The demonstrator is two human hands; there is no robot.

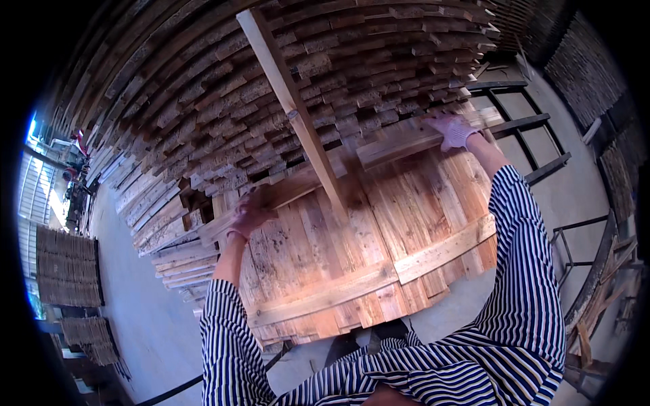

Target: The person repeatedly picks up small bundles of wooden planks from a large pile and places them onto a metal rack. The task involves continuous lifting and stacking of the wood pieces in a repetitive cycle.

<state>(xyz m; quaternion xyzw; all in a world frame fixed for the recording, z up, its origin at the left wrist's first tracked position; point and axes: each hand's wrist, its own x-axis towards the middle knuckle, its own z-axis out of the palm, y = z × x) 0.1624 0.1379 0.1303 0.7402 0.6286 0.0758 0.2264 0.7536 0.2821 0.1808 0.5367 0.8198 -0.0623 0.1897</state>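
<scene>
My left hand (249, 215) in a pinkish glove grips the near-left end of a long wooden plank (379, 150). My right hand (453, 130), also gloved, grips the same plank toward its far-right end. The plank lies crosswise over a layer of boards (352, 243) stacked side by side in front of me. A pale slat (291, 101) stands upright across the layer, between my hands. Both sleeves are striped dark and white.
A tall wall of stacked rough planks (223, 101) rises behind the layer. A black metal frame (528, 125) lies on the concrete floor at the right. More board stacks (68, 267) stand at the left, scrap wood (596, 304) at the far right.
</scene>
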